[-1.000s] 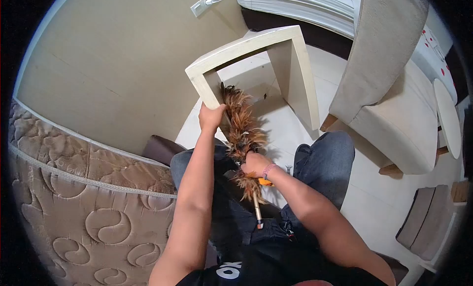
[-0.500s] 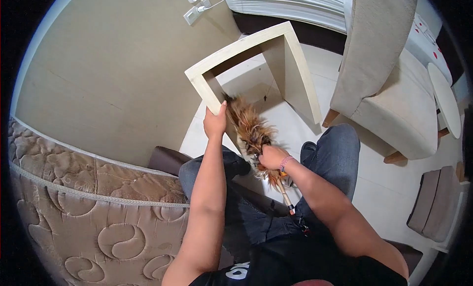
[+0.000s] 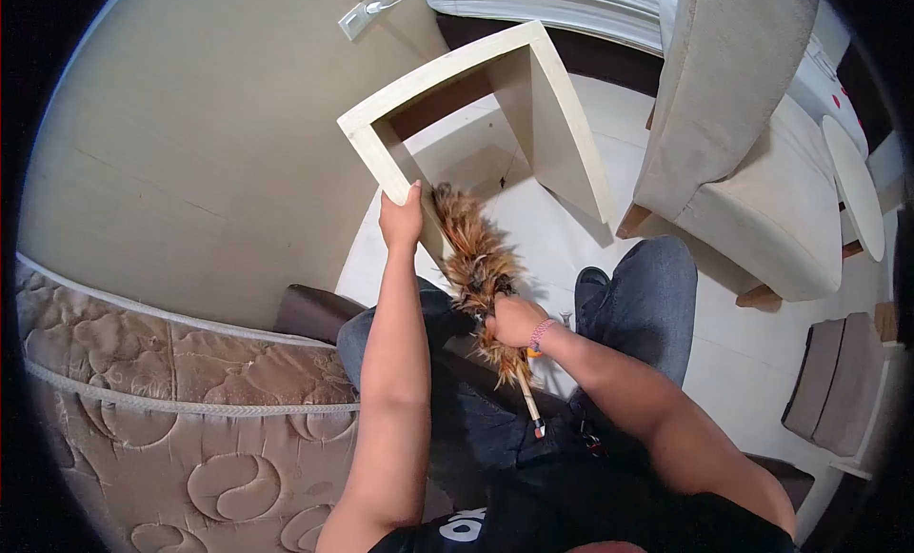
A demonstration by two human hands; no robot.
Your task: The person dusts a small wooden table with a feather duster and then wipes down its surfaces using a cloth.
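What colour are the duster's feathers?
The feathers are brown with darker patches, best seen in the head view.

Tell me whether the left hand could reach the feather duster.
Probably yes: the feather duster ends close beside the left hand, though that would likely mean releasing the pale frame.

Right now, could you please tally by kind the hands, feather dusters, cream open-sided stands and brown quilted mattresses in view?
Left hand and right hand: 2
Feather duster: 1
Cream open-sided stand: 1
Brown quilted mattress: 1
Total: 5
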